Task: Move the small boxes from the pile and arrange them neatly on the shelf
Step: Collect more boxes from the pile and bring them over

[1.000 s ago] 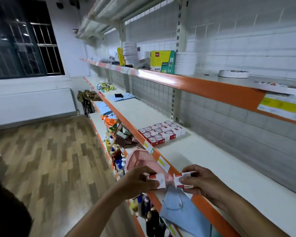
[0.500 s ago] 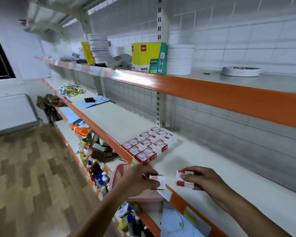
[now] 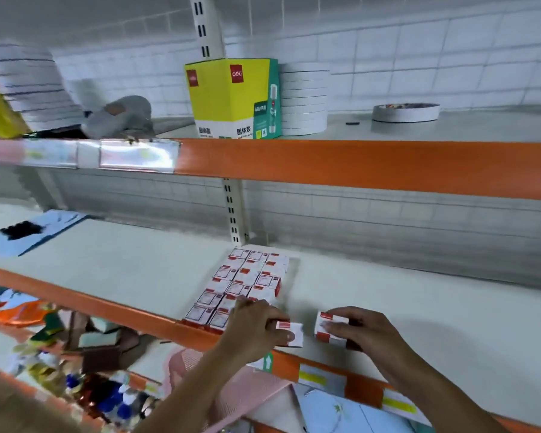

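Right now two small red-and-white boxes sit near the front edge of the middle shelf (image 3: 419, 307), one in each hand. Left hand (image 3: 256, 326) pinches its box (image 3: 292, 334) just right of the arranged block of boxes (image 3: 247, 282); right hand (image 3: 356, 331) grips the other box (image 3: 325, 328), slightly apart. On the upper shelf's orange front edge (image 3: 372, 165) side stands a yellow-green carton (image 3: 231, 98)

Both boxed hands (image 3: 256, 326) (image 3: 356, 331) now over shelf (image 3: 419, 307).
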`<action>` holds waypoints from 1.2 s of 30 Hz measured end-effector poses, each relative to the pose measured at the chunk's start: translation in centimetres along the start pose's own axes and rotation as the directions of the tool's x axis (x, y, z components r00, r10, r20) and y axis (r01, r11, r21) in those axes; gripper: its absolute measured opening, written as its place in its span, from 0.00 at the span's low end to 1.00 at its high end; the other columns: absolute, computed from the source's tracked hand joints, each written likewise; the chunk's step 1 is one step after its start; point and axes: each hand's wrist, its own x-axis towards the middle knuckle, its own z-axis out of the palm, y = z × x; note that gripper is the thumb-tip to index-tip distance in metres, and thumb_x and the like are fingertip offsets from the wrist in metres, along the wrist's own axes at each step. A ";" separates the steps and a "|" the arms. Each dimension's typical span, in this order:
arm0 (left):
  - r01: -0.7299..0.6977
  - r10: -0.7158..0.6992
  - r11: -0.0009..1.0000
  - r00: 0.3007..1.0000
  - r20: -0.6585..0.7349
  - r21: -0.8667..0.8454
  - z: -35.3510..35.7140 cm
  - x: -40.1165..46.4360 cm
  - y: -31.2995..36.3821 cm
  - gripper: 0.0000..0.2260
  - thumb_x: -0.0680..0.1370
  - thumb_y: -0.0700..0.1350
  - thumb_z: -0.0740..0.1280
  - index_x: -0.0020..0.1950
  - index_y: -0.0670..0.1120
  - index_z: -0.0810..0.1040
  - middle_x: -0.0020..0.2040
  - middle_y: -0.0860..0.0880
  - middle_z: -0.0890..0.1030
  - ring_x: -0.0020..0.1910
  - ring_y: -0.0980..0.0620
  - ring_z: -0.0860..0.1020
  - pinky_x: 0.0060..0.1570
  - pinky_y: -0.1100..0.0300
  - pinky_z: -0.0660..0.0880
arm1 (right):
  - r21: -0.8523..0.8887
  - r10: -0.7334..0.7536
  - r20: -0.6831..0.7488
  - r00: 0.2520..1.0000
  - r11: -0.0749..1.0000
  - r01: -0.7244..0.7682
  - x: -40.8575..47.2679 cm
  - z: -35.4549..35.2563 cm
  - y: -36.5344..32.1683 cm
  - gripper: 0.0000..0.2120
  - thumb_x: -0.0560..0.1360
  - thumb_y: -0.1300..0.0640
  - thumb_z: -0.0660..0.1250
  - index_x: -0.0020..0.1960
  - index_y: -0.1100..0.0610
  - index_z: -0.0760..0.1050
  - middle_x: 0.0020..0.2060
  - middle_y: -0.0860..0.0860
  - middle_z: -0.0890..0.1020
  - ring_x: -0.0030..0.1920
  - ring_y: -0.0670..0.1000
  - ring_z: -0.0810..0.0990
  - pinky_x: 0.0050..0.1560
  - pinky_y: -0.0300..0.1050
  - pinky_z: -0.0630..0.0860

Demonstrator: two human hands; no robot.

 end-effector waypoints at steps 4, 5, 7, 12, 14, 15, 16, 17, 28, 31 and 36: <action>-0.004 0.000 0.997 0.998 0.058 0.075 0.5 0.9 -1.1 0.19 0.74 0.64 0.68 0.63 0.62 0.78 0.60 0.57 0.73 0.64 0.51 0.59 0.62 0.54 0.60 | -0.014 0.009 -0.052 0.999 1.000 -0.010 0.4 0.8 0.2 0.11 0.67 0.54 0.78 0.50 0.50 0.85 0.50 0.61 0.84 0.53 0.59 0.83 0.60 0.59 0.77; -0.013 0.008 0.997 0.998 0.070 0.081 0.6 1.0 -1.4 0.19 0.74 0.64 0.67 0.64 0.63 0.78 0.61 0.57 0.71 0.65 0.51 0.58 0.63 0.53 0.59 | -0.012 0.012 -0.053 0.999 1.000 -0.013 0.5 1.0 0.2 0.11 0.68 0.55 0.78 0.50 0.50 0.85 0.50 0.61 0.84 0.53 0.58 0.84 0.61 0.60 0.77; -0.038 0.030 0.994 0.997 0.074 0.103 0.4 1.2 -2.0 0.19 0.75 0.65 0.66 0.65 0.64 0.77 0.63 0.57 0.69 0.67 0.51 0.56 0.66 0.51 0.57 | -0.023 0.008 -0.059 0.998 1.000 -0.010 1.0 1.6 0.1 0.09 0.69 0.56 0.77 0.50 0.51 0.85 0.49 0.60 0.84 0.52 0.58 0.84 0.59 0.59 0.77; -0.115 0.090 0.980 0.983 0.157 0.164 -0.4 1.6 -3.3 0.19 0.77 0.63 0.65 0.65 0.59 0.78 0.67 0.56 0.64 0.71 0.51 0.50 0.71 0.48 0.51 | -0.060 -0.010 -0.117 0.993 0.998 0.003 1.8 3.3 -0.3 0.08 0.70 0.56 0.77 0.48 0.51 0.85 0.41 0.53 0.85 0.42 0.49 0.83 0.42 0.40 0.78; -0.163 0.126 0.968 0.973 0.193 0.191 -0.7 1.9 -3.5 0.18 0.77 0.63 0.64 0.64 0.58 0.79 0.70 0.57 0.62 0.72 0.51 0.48 0.71 0.48 0.50 | -0.066 -0.014 -0.118 0.993 0.998 0.006 2.1 3.9 -0.2 0.07 0.70 0.58 0.77 0.48 0.51 0.85 0.37 0.49 0.85 0.39 0.44 0.82 0.38 0.34 0.76; -0.182 0.140 0.963 0.967 0.212 0.197 -0.8 2.1 -3.5 0.18 0.77 0.63 0.64 0.63 0.57 0.80 0.72 0.57 0.61 0.73 0.51 0.47 0.72 0.47 0.49 | -0.071 -0.019 -0.123 0.992 0.997 0.010 2.3 4.2 -0.1 0.07 0.70 0.58 0.76 0.48 0.51 0.85 0.36 0.46 0.85 0.38 0.41 0.82 0.37 0.31 0.75; -0.198 0.150 0.959 0.961 0.231 0.201 -0.9 2.2 -3.5 0.18 0.78 0.62 0.63 0.63 0.57 0.80 0.74 0.57 0.59 0.74 0.51 0.45 0.72 0.45 0.48 | -0.077 -0.021 -0.133 0.991 0.997 0.011 2.5 4.4 0.0 0.07 0.71 0.59 0.76 0.48 0.51 0.85 0.36 0.44 0.85 0.39 0.40 0.82 0.36 0.29 0.74; -0.209 0.155 0.956 0.956 0.250 0.207 -1.1 2.3 -3.5 0.17 0.78 0.61 0.63 0.63 0.57 0.80 0.75 0.57 0.57 0.75 0.50 0.43 0.73 0.44 0.47 | -0.079 -0.016 -0.142 0.990 0.997 0.005 2.6 4.6 0.0 0.07 0.71 0.59 0.76 0.48 0.50 0.85 0.37 0.44 0.85 0.40 0.40 0.83 0.36 0.28 0.73; -0.179 0.129 0.972 0.948 0.292 0.151 -2.1 2.5 -3.8 0.17 0.76 0.59 0.68 0.64 0.58 0.79 0.78 0.58 0.52 0.77 0.51 0.40 0.74 0.43 0.45 | -0.271 -0.041 -0.220 0.975 0.962 -0.021 4.4 6.3 0.4 0.06 0.70 0.48 0.74 0.48 0.44 0.83 0.41 0.41 0.84 0.43 0.43 0.81 0.39 0.32 0.71; -0.166 0.139 0.975 0.975 0.175 0.149 -2.1 2.5 -4.3 0.16 0.73 0.62 0.70 0.57 0.57 0.78 0.73 0.58 0.61 0.75 0.53 0.47 0.73 0.48 0.51 | -0.365 -0.050 -0.219 0.975 0.930 -0.034 4.6 6.9 0.6 0.07 0.72 0.46 0.72 0.49 0.44 0.82 0.41 0.40 0.83 0.41 0.42 0.80 0.37 0.31 0.69; -0.156 0.144 0.983 0.982 0.119 0.101 -2.3 2.3 -4.8 0.10 0.71 0.61 0.73 0.45 0.58 0.78 0.65 0.61 0.65 0.71 0.57 0.52 0.71 0.52 0.54 | -0.419 -0.064 -0.193 0.979 0.908 -0.023 5.0 7.6 1.2 0.07 0.75 0.47 0.70 0.53 0.44 0.81 0.46 0.39 0.82 0.44 0.39 0.77 0.38 0.28 0.67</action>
